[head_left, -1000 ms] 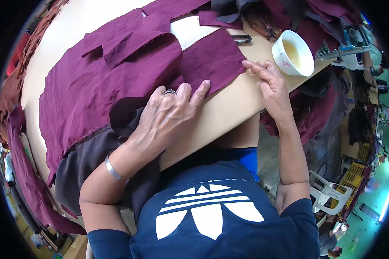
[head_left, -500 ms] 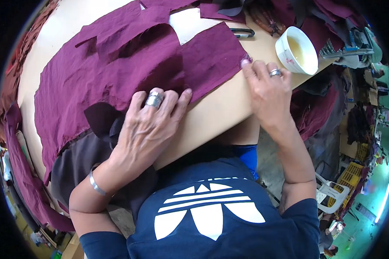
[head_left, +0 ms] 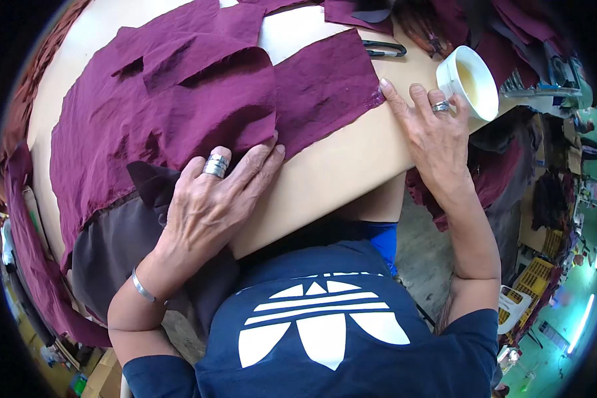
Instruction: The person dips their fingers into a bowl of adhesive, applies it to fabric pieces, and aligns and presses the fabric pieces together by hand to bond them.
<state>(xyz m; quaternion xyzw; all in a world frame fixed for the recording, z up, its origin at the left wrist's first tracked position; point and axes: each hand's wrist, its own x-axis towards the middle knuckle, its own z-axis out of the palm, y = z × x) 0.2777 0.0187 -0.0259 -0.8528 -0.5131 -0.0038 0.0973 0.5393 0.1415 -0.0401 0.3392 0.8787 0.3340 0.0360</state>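
Note:
Maroon cloth (head_left: pixel 159 113) is spread over the pale table (head_left: pixel 331 179), with a smaller maroon piece (head_left: pixel 325 86) beside its right edge. My left hand (head_left: pixel 212 199), wearing a wide ring, rests at the cloth's near edge; its index finger and thumb lie close together where the two pieces meet, pinching the edge of the large cloth. My right hand (head_left: pixel 434 136) is spread, with one fingertip at the right corner of the small piece, where a whitish smear shows. Just behind that hand stands a white bowl (head_left: pixel 467 83) holding yellowish liquid.
A black clip-like tool (head_left: pixel 384 48) lies behind the small piece. Dark cloth (head_left: pixel 119 249) hangs over the near table edge at left. More maroon scraps (head_left: pixel 504 56) and a metal-framed item (head_left: pixel 543 89) are at the back right. A white chair (head_left: pixel 512 310) stands below at right.
My left hand has moved left along the cloth edge. My right hand first closed at the small piece's corner, then spread its fingers and shifted right. The whitish smear now shows at that corner.

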